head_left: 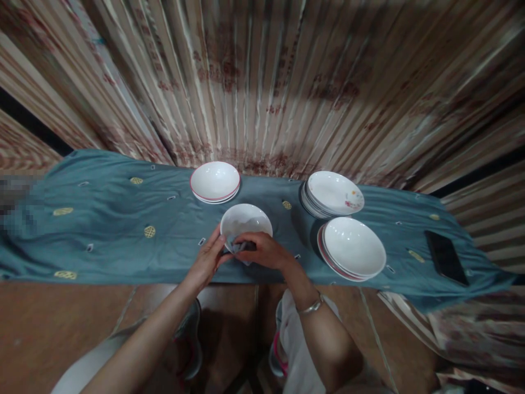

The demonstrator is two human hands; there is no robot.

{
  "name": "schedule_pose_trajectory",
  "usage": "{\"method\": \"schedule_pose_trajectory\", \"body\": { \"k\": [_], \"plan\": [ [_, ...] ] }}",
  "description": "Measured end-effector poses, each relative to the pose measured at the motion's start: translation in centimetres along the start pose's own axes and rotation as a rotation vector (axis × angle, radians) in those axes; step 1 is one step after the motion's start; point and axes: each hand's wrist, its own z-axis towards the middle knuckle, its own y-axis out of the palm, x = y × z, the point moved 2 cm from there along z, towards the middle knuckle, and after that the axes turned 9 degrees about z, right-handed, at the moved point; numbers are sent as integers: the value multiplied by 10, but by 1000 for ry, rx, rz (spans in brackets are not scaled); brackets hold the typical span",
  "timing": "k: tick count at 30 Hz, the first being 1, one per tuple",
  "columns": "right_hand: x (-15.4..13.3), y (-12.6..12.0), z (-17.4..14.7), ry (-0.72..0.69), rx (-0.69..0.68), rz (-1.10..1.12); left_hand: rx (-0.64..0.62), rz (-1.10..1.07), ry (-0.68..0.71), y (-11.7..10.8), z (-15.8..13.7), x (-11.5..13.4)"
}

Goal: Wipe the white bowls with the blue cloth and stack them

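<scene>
One stack (215,181) lies behind-left of the bowl (248,216) — two stacks (355,246), then phone (446,257), right.

left hand (210,255): holds white bowl (248,218) | right hand (266,250): presses cloth (238,247) at near rim

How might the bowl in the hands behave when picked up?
The bowl shines like glazed ceramic, so it is probably stiff, rather slippery and apt to chip if dropped. Being wide and open at the top, it could tip if lifted by one side.
</scene>
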Motion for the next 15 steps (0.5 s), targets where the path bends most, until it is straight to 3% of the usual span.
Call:
{"method": "schedule_pose_trajectory", "body": {
  "k": [5, 10, 15],
  "plan": [
    [-3, -6, -9, 86, -16, 329, 53, 49, 58, -3, 5, -1],
    [-7, -18, -14, 79, 266, 591, 113, 157, 135, -10, 11, -1],
    [-7, -26, -13, -34, 551, 756, 137, 282, 172, -18, 15, -4]
  ]
}}
